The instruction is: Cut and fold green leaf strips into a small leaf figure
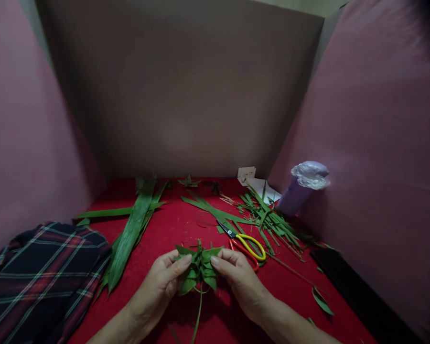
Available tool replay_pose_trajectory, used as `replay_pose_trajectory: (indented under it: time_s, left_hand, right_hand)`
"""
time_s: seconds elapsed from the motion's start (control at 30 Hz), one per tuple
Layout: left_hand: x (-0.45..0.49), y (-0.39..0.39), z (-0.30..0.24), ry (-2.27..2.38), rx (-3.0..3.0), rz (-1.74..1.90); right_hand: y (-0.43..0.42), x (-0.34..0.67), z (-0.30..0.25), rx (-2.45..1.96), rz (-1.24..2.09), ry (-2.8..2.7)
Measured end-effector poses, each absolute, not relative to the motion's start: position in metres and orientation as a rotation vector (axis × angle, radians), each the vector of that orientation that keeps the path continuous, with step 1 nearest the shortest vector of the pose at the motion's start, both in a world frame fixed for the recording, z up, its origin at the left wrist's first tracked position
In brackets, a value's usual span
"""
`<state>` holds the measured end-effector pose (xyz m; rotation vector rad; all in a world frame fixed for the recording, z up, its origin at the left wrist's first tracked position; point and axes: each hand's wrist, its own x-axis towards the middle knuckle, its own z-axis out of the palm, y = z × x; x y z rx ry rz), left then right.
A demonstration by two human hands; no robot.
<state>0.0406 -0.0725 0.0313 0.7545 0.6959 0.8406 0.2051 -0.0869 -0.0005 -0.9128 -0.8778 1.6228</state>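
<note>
Both hands hold a small figure folded from green leaf strips [199,268] just above the red tabletop [172,229]. My left hand [163,282] pinches its left side, thumb on top and fingers curled under. On the right side, my right hand [238,274] pinches it in the same way. A thin green stem hangs down from the figure toward me. Scissors with one yellow and one red handle [245,243] lie on the cloth just beyond my right hand.
Long whole leaves [132,229] lie at the left. A pile of cut leaf strips [268,220] lies at the right, by a purple cup covered in plastic film [301,188] and white paper [258,184]. A plaid cloth [39,282] sits at the near left. Panels wall in the table.
</note>
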Motion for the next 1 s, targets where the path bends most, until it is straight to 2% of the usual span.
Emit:
replay_pose_trajectory:
  time_s: [0.7, 1.0]
  left_hand:
    - [0.041, -0.072, 0.027, 0.822, 0.852, 0.899]
    - [0.034, -0.063, 0.017, 1.148, 1.027, 1.254]
  right_hand:
    - [-0.090, 0.204, 0.003, -0.894, 1.661, -0.929]
    - [-0.087, 0.210, 0.007, -1.077, 1.300, -0.988]
